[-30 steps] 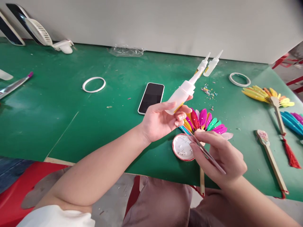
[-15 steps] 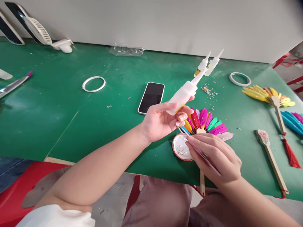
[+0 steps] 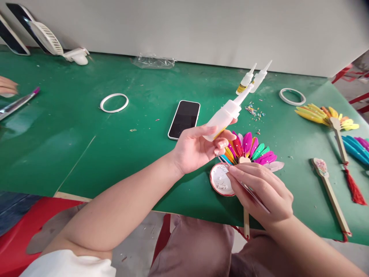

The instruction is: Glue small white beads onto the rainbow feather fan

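My left hand [image 3: 198, 148] is wrapped round a translucent glue bottle [image 3: 220, 119], whose long nozzle points up and to the right. My right hand [image 3: 263, 188] pinches a pair of slim tweezers [image 3: 255, 196]; their tips point towards my left fingers. Just left of my right hand lies a small round dish [image 3: 220, 179] with a red rim, holding tiny pearl-like beads [image 3: 221, 186]. Behind both hands is a fan of multicoloured feathers [image 3: 247, 144] dotted with small white beads. Its wooden handle [image 3: 246, 223] reaches past the table's front edge, and my right hand hides part of it.
Two more glue bottles [image 3: 245, 82] stand at the back. A phone [image 3: 184, 119], white rings [image 3: 114, 103] and scattered coloured bits [image 3: 255, 110] lie on the green table [image 3: 138, 154]. A yellow feather fan [image 3: 314, 114] and a wooden handle [image 3: 331, 196] are at right. Another person's hand [image 3: 8, 85] shows at far left.
Another person's hand has come in at the far left edge, over a pale object. The tweezers in my right hand have turned slightly; my left hand and its bottle are nearly still.
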`<state>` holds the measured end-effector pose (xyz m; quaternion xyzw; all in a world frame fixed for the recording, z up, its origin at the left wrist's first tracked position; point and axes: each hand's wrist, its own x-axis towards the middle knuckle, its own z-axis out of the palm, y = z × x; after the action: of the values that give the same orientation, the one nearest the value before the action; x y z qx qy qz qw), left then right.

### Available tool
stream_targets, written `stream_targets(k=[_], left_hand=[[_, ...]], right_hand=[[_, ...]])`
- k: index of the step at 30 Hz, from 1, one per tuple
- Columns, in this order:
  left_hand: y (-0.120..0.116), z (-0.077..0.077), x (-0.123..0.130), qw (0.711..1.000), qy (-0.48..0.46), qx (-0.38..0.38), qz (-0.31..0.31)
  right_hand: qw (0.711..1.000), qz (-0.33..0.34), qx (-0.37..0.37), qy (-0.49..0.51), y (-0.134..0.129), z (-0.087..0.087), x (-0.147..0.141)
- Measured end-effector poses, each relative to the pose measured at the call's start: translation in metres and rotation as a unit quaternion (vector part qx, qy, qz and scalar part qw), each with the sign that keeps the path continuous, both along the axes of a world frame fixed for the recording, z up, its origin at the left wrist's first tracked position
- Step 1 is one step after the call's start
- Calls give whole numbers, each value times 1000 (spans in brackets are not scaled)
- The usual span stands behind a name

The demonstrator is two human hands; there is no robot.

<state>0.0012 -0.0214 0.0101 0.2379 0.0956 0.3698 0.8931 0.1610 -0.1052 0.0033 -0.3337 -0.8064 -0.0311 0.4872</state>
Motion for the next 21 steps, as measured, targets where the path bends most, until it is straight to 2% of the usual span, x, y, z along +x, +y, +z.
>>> stream_targets(k=[21], left_hand=[[0, 1, 0, 1000, 23, -12, 10]], right_hand=[[1000, 0, 12, 2, 3, 0, 0]])
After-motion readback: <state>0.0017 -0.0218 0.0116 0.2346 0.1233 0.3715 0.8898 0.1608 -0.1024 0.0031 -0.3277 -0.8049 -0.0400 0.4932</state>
